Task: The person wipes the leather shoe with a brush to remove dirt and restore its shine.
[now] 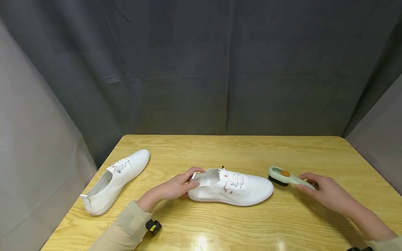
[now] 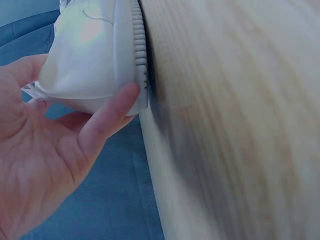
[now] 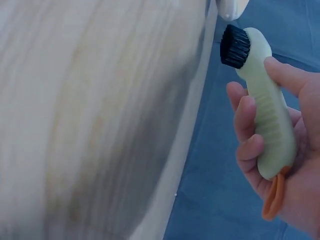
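A white lace-up shoe (image 1: 251,190) lies sole down on the wooden table, its toe toward the right. At the heel, my left hand (image 1: 179,184) grips it, with the thumb and fingers around the back; the left wrist view shows fingers on the heel (image 2: 85,55). My right hand (image 1: 326,191) holds a pale green brush (image 1: 293,179) by its handle. The brush has black bristles (image 3: 235,46), an orange button and an orange loop (image 3: 274,197). Its head is raised off the table close to the shoe's toe, bristles facing down.
A second white shoe (image 1: 119,181) lies at the table's left side, toe pointing away. The wooden table (image 1: 238,153) has its far edge before a dark grey curtain (image 1: 176,69). Pale cloth panels (image 1: 34,150) stand at both sides.
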`<state>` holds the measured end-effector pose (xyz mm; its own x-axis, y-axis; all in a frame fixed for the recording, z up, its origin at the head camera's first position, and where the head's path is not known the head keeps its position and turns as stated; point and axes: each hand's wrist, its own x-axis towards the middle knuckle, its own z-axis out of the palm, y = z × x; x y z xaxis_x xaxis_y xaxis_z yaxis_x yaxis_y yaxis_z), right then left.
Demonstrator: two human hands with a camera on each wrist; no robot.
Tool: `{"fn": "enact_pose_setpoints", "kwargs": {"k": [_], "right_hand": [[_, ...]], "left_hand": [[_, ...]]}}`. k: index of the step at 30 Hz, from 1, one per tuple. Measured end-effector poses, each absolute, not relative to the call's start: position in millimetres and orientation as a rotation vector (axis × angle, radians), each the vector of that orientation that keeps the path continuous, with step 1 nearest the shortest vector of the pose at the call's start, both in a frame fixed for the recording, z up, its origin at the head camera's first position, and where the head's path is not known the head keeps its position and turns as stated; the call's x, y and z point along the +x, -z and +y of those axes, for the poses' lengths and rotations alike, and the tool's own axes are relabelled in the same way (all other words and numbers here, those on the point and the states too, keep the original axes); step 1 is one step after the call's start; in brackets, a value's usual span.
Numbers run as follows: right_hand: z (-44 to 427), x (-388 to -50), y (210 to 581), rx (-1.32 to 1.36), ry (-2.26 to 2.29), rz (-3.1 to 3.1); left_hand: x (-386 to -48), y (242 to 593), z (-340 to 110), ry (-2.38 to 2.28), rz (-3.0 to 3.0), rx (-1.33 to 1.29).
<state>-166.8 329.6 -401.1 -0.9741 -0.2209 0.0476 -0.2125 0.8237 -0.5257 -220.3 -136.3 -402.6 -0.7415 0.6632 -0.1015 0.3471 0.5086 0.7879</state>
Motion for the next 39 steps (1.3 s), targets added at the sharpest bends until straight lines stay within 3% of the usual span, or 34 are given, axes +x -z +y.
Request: {"fn": "enact_pose_setpoints", "kwargs": {"k": [5, 16, 39], "right_hand": [[328, -164, 392, -0.401, 0.896, 3.005], [309, -161, 377, -0.503, 0.921, 3.084], [311, -155, 373, -0.489, 0.891, 3.144]], "left_hand": [[-224, 399, -140, -1.152, 2.447, 0.842], [-246, 404, -131, -1.206, 2.413, 0.563], [-213, 408, -122, -0.891, 2.615, 0.62]]}}
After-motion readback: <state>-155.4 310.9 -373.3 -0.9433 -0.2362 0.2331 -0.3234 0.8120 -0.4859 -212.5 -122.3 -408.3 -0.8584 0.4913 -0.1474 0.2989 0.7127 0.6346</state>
